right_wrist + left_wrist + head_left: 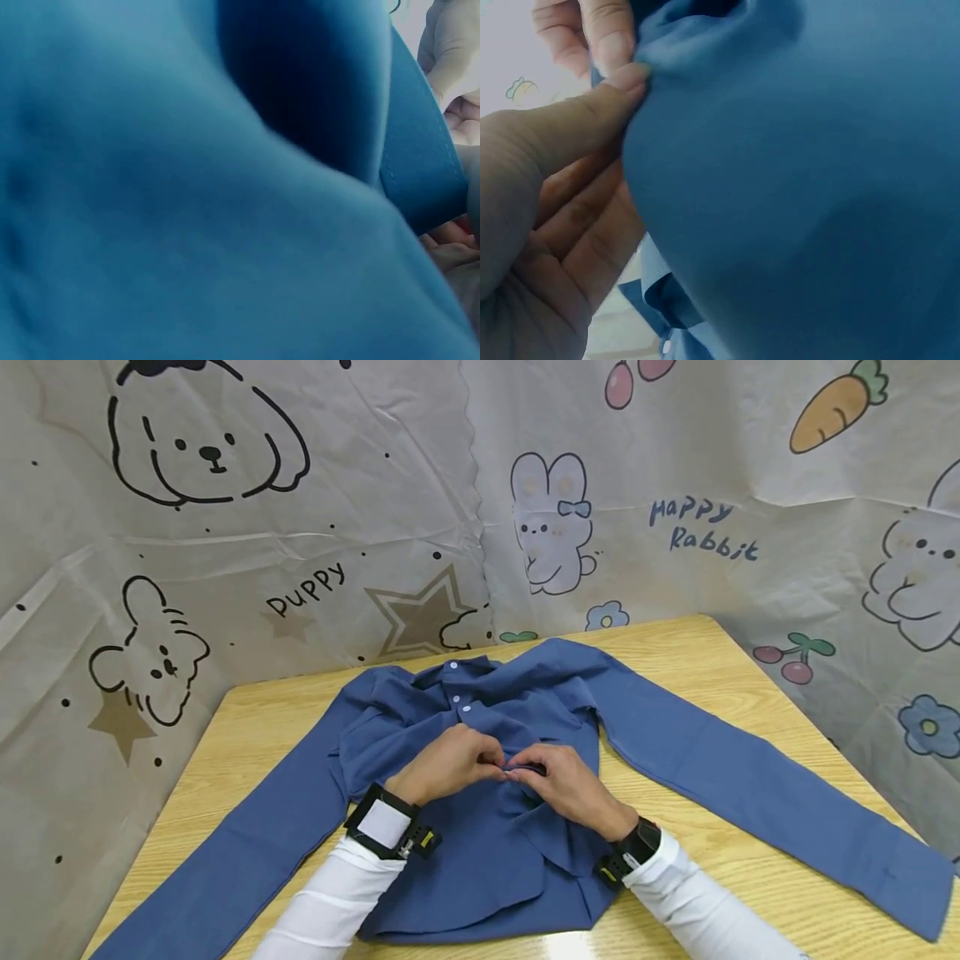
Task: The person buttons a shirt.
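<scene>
A blue long-sleeved button-up shirt [465, 860] lies spread over the table, collar toward the far edge. Several pale buttons run down from its collar. At the middle of its front, my left hand [453, 764] pinches the placket edge between thumb and fingers. Right beside it, my right hand [570, 785] pinches the same edge, the fingertips of both hands meeting. In the left wrist view, the left thumb [592, 120] presses on the fabric edge. Cloth fills most of the right wrist view and hides much of the right hand. The button between the fingertips is hidden.
The shirt's sleeves stretch out to both sides, the right one [750, 760] reaching the table's right edge. Light wood tabletop [675, 652] shows around the shirt. A printed cloth [420, 468] with cartoon animals hangs behind and beside the table.
</scene>
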`<act>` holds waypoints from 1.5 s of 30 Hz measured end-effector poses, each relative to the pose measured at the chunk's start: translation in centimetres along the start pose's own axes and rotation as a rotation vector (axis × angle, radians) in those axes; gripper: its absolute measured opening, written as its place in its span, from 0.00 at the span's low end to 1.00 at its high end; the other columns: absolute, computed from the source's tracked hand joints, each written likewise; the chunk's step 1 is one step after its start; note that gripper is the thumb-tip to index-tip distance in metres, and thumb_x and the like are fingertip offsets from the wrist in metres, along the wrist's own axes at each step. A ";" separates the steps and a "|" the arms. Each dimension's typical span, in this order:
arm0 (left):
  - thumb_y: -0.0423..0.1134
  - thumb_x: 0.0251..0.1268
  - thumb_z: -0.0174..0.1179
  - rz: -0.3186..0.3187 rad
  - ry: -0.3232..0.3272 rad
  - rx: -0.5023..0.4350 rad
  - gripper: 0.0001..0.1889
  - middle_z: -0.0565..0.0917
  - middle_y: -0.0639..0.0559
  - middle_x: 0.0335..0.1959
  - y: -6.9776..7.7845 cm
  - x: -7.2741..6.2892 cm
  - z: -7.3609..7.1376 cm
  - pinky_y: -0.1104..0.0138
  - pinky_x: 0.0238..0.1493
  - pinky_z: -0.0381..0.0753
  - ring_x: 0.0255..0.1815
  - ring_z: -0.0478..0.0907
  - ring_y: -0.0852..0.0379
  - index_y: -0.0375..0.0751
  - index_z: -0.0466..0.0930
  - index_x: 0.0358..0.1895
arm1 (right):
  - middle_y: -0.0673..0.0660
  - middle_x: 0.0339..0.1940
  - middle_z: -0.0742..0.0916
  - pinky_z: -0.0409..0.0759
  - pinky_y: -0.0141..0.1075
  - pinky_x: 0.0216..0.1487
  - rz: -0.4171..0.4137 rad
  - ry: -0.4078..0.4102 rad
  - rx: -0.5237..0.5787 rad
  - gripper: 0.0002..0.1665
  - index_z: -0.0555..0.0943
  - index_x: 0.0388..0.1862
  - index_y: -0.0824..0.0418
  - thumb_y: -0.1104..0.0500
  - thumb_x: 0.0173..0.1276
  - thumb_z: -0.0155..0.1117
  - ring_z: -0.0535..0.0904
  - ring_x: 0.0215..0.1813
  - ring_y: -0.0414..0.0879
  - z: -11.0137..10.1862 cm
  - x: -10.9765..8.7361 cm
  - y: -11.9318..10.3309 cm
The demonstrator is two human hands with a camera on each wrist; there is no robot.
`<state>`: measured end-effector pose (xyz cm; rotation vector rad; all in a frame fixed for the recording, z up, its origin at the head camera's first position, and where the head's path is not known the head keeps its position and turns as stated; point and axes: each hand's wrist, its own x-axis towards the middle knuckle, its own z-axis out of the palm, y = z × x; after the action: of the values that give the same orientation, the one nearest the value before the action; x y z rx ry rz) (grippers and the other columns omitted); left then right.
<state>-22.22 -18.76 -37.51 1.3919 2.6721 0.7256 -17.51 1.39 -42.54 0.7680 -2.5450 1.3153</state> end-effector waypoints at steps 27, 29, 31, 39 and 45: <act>0.35 0.52 0.71 0.151 0.410 0.538 0.05 0.81 0.54 0.28 1.1 -0.3 2.3 0.63 0.41 0.71 0.35 0.73 0.56 0.46 0.83 0.26 | 0.49 0.36 0.88 0.80 0.35 0.41 0.200 0.182 0.138 0.09 0.87 0.38 0.58 0.60 0.57 0.73 0.83 0.41 0.43 0.6 0.1 -0.3; 0.36 0.52 0.71 0.143 0.385 0.542 0.04 0.82 0.55 0.26 1.2 -0.3 2.1 0.63 0.40 0.71 0.33 0.74 0.56 0.46 0.85 0.27 | 0.49 0.36 0.88 0.79 0.34 0.41 0.178 0.197 0.116 0.08 0.88 0.37 0.58 0.61 0.57 0.73 0.83 0.41 0.44 0.7 0.1 -0.3; 0.36 0.53 0.71 0.137 0.368 0.551 0.03 0.83 0.55 0.26 1.3 -0.3 2.1 0.63 0.38 0.71 0.31 0.73 0.57 0.47 0.86 0.27 | 0.49 0.35 0.88 0.79 0.34 0.41 0.149 0.211 0.088 0.08 0.88 0.37 0.58 0.61 0.57 0.73 0.83 0.41 0.43 0.8 0.1 -0.3; 0.35 0.51 0.70 0.178 0.415 0.515 0.05 0.82 0.56 0.23 1.0 -0.5 2.6 0.64 0.34 0.70 0.29 0.73 0.57 0.46 0.84 0.23 | 0.47 0.30 0.87 0.77 0.31 0.31 0.086 0.269 -0.044 0.04 0.86 0.32 0.55 0.62 0.58 0.72 0.81 0.31 0.38 1.0 -0.2 -0.5; 0.35 0.51 0.70 0.179 0.502 0.508 0.04 0.82 0.55 0.24 0.7 -0.7 3.1 0.62 0.34 0.70 0.30 0.74 0.56 0.45 0.85 0.24 | 0.50 0.31 0.86 0.78 0.31 0.30 -0.021 0.321 -0.152 0.05 0.84 0.32 0.56 0.64 0.58 0.71 0.81 0.31 0.39 1.3 -0.1 -0.8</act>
<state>-20.54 -17.75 -40.14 1.7755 3.3277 0.4685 -16.92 -0.03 -42.79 0.5069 -2.3394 1.1195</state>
